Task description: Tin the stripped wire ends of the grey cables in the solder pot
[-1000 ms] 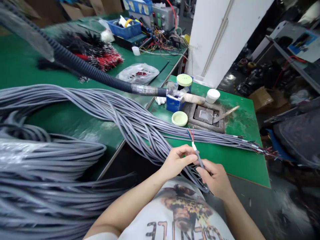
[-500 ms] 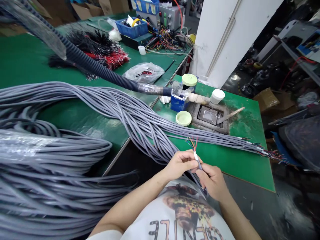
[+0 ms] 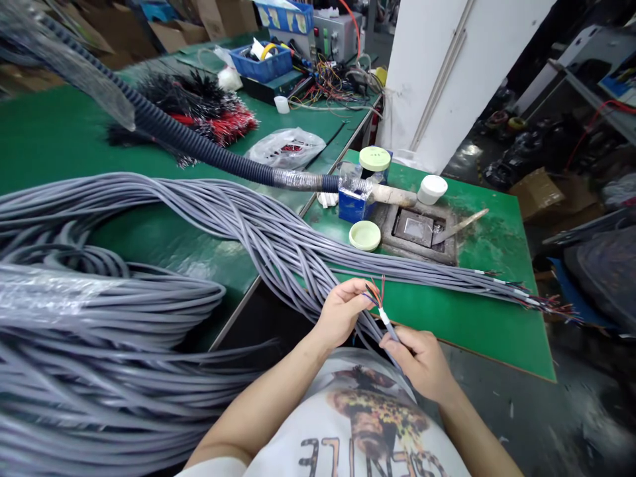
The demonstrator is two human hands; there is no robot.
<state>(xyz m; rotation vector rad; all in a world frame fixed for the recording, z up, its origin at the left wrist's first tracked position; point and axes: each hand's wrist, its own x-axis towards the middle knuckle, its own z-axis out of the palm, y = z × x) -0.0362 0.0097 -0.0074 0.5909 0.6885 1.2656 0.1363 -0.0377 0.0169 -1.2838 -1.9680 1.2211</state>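
Note:
My right hand is closed around a grey cable just below its white-wrapped end. From that end fan out thin coloured wires, some red and orange, some dark. My left hand pinches a few of these wires between thumb and fingers, bending them to the left. Behind my hands, a thick bundle of grey cables runs across the table to the right, where stripped wire ends hang near the table edge.
A solder pot with a flat scraper across it sits on the green table. Around it are a pale green dish, a white tub and a suction hose. Coiled cables fill the left side.
My left hand has moved from the cable's white end up and left onto the coloured wires, pulling some aside. My right hand keeps its hold on the cable.

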